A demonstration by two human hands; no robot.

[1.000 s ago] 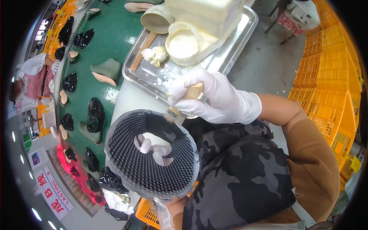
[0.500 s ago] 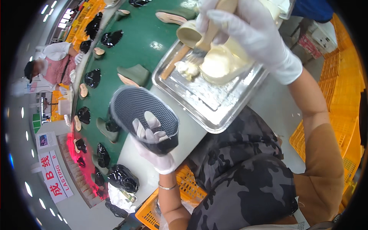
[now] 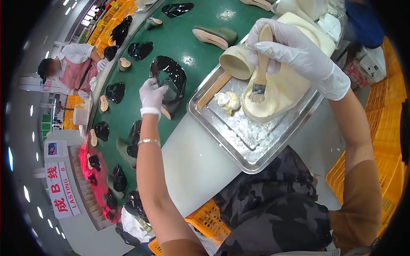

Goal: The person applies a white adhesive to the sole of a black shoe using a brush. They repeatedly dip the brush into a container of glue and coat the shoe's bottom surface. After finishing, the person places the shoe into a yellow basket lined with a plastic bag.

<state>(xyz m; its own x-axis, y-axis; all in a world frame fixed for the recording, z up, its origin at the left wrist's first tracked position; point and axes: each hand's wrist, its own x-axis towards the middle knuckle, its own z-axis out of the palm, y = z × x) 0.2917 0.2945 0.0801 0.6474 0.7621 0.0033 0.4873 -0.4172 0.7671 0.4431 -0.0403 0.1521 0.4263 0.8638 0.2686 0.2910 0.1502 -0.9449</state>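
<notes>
Above the tray (image 3: 244,160), our right hand (image 3: 299,51) grips the brush (image 3: 263,57), bristles (image 3: 257,99) at the white paste (image 3: 270,105). Our left hand (image 3: 152,96) is at a shiny black shoe (image 3: 176,70) on the green counter (image 3: 205,19); no paste shows on it yet. Its underside is hidden; whether we hold it, we cannot tell.

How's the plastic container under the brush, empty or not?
Not empty: the plastic container holds pale creamy paste, seen inside its opening beneath the paintbrush in the right hand. Fullness, I cannot tell.
</notes>
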